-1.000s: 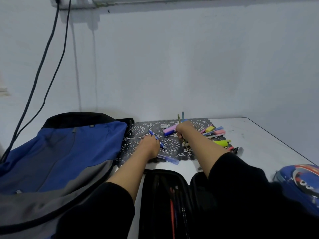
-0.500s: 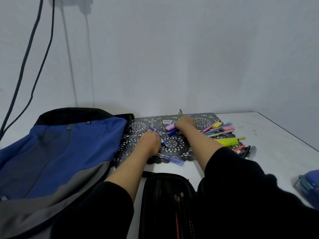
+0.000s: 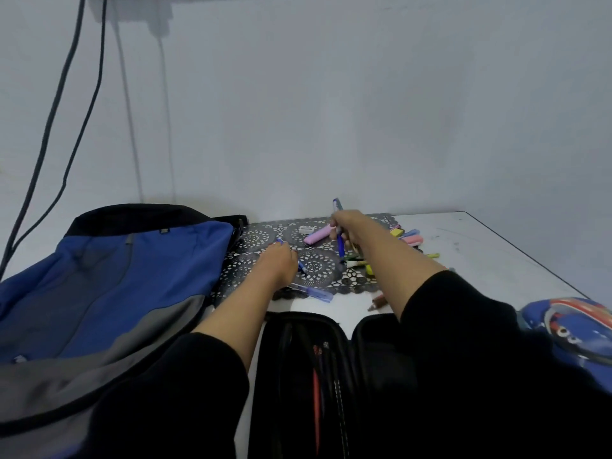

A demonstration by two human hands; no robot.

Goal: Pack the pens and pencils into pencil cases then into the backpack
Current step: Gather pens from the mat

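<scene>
My right hand (image 3: 347,226) grips a blue pen (image 3: 339,240) lifted above the black lace mat (image 3: 248,240), along with a few thin pencils. My left hand (image 3: 280,263) rests on the mat, fingers curled round another blue pen (image 3: 302,267). A clear-blue pen (image 3: 314,292) lies at the mat's front edge. Pink, yellow and blue markers (image 3: 409,236) are scattered on the right of the mat, and a pink highlighter (image 3: 317,234) lies near the middle. An open black pencil case (image 3: 311,376) with pens inside sits in front of me. The blue and grey backpack (image 3: 109,286) lies at left.
A blue cartoon pencil case (image 3: 569,329) sits at the right edge of the white table (image 3: 490,253). A small white sharpener (image 3: 307,229) lies on the mat. A brown pencil stub (image 3: 377,302) lies near the case. Cables (image 3: 66,127) hang down the wall at left.
My right hand has lifted off the mat with a blue pen and pencils in its grip. The left hand has stayed in place on its pen. The camera has shifted slightly.
</scene>
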